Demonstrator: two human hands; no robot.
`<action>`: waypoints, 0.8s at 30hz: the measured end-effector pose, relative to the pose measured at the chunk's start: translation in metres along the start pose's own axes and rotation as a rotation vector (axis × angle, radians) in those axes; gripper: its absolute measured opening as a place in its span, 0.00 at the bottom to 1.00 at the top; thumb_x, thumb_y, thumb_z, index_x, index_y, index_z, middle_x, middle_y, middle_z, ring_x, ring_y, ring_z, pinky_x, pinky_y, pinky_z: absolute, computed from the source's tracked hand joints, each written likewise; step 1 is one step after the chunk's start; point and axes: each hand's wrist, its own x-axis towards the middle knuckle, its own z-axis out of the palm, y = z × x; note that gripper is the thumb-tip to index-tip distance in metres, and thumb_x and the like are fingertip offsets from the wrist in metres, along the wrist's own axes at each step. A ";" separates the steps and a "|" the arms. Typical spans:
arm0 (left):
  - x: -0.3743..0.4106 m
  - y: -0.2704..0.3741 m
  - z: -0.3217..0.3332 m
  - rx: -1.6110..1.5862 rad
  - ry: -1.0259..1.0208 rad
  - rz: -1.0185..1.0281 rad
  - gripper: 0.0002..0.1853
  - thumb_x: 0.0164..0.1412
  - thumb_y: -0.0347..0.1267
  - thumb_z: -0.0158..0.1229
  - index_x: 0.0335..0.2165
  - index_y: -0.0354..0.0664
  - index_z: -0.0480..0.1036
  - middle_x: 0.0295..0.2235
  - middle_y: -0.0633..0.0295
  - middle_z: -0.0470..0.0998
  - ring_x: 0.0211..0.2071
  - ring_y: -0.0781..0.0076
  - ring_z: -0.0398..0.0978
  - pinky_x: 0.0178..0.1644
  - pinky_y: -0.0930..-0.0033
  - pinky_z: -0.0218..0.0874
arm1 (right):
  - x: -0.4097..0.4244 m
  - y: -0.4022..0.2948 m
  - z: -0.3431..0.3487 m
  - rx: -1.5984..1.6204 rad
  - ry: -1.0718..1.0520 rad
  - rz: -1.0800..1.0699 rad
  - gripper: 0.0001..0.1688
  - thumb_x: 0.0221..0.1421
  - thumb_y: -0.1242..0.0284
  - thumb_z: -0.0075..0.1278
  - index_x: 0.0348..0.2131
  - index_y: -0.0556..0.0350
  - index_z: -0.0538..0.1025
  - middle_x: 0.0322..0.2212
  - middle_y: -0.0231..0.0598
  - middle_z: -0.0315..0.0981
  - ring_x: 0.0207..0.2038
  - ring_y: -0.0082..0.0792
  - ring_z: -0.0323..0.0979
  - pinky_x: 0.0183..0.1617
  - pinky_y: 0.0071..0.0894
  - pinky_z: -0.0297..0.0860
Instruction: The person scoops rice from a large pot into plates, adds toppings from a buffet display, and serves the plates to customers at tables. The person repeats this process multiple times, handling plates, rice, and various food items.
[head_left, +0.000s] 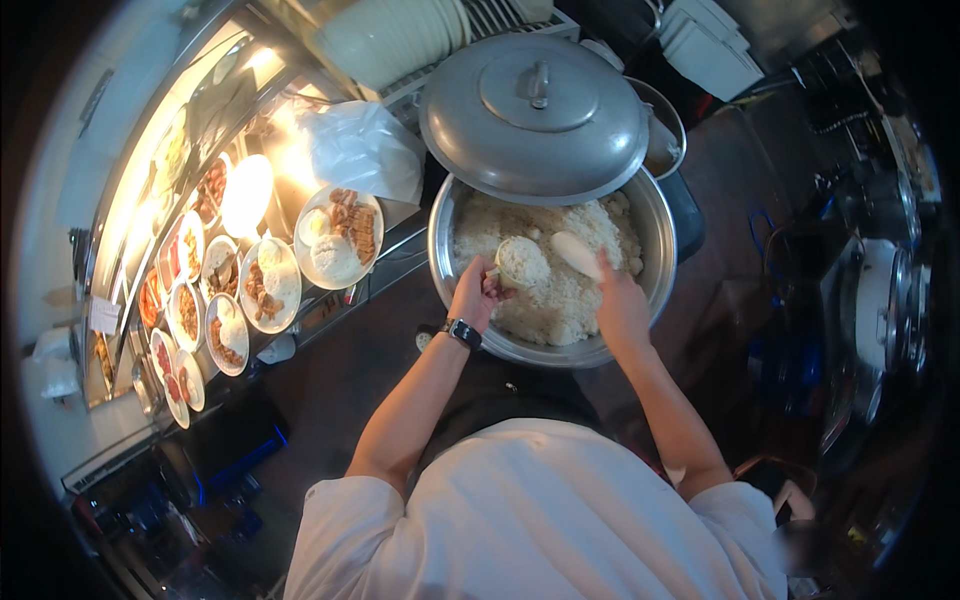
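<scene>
Before me stands a large round metal pot (664, 247) holding cooked rice (555, 311). My left hand (480, 291), with a watch on its wrist, grips a small pale cup (511, 280) heaped with rice, over the left part of the pot. A white rice paddle (576, 255) is in my right hand (621, 300), the index finger extended along it and its blade at the rice. The domed metal lid (534, 127) covers the far side of the pot. How my right fingers wrap the paddle's handle is hidden from above.
Left of the pot, a lit metal counter holds several plates of rice and meat, the nearest plate (337, 238) beside a clear plastic bag (364, 150). Stacked white plates (394, 37) stand in a rack beyond. Behind the pot's right side is another metal pot (675, 124). White containers (705, 49) lie farther back.
</scene>
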 end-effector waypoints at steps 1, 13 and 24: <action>-0.004 0.000 0.001 -0.034 0.024 0.018 0.08 0.54 0.34 0.48 0.21 0.48 0.62 0.12 0.75 0.54 0.16 0.81 0.57 0.35 0.65 0.66 | -0.003 -0.008 -0.010 0.157 0.006 -0.003 0.34 0.54 0.72 0.44 0.60 0.40 0.54 0.34 0.46 0.70 0.31 0.51 0.71 0.34 0.43 0.68; -0.001 0.001 -0.002 0.053 0.021 0.188 0.08 0.42 0.26 0.48 0.12 0.47 0.62 0.13 0.75 0.58 0.16 0.83 0.54 0.26 0.77 0.48 | -0.016 -0.061 0.032 0.537 -0.132 -0.128 0.25 0.57 0.65 0.47 0.54 0.29 0.64 0.23 0.52 0.71 0.25 0.47 0.70 0.30 0.40 0.64; 0.006 -0.078 -0.012 0.801 0.030 0.721 0.13 0.54 0.36 0.52 0.31 0.36 0.73 0.27 0.59 0.76 0.28 0.71 0.71 0.35 0.68 0.61 | -0.053 -0.056 0.044 1.353 -0.291 0.710 0.14 0.52 0.57 0.51 0.36 0.41 0.71 0.11 0.19 0.53 0.09 0.13 0.48 0.10 0.13 0.42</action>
